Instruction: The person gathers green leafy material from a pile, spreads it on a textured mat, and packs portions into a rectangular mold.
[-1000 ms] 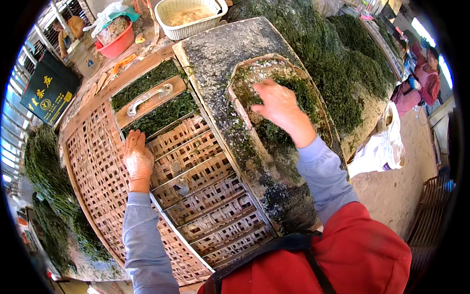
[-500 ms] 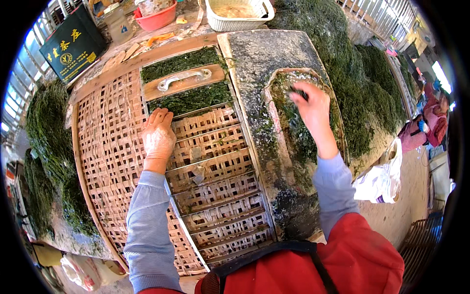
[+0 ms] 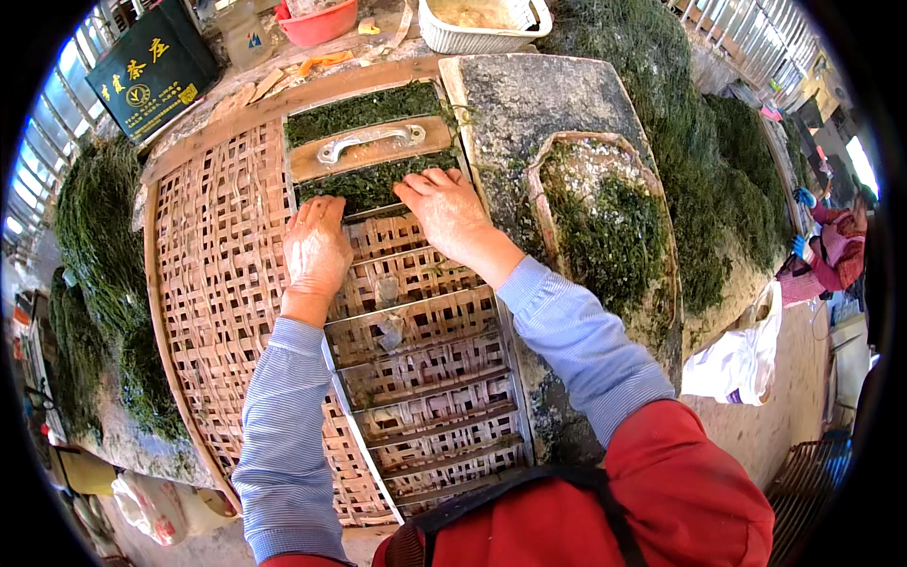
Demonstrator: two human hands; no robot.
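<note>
Left hand [image 3: 317, 248] and right hand [image 3: 449, 213], fingers bent but unclenched, touch opposite ends of the nearer of two green seaweed strips [image 3: 364, 187]; between those, at twelve o'clock, lies one wooden block [image 3: 373, 156] with one metal handle [image 3: 371, 139].

I had one head-worn fisheye, facing down. It sat near, above left hand [image 3: 318, 248] and right hand [image 3: 452, 215].

The green box [image 3: 170, 61], beyond the far left corner of the tray [image 3: 217, 246], carries large yellow characters [image 3: 135, 69], a round emblem [image 3: 138, 95] and smaller print. A clear container [image 3: 243, 26] beside it has a small mark [image 3: 254, 40]; a white bag [image 3: 140, 499] shows red print, not readable.
</note>
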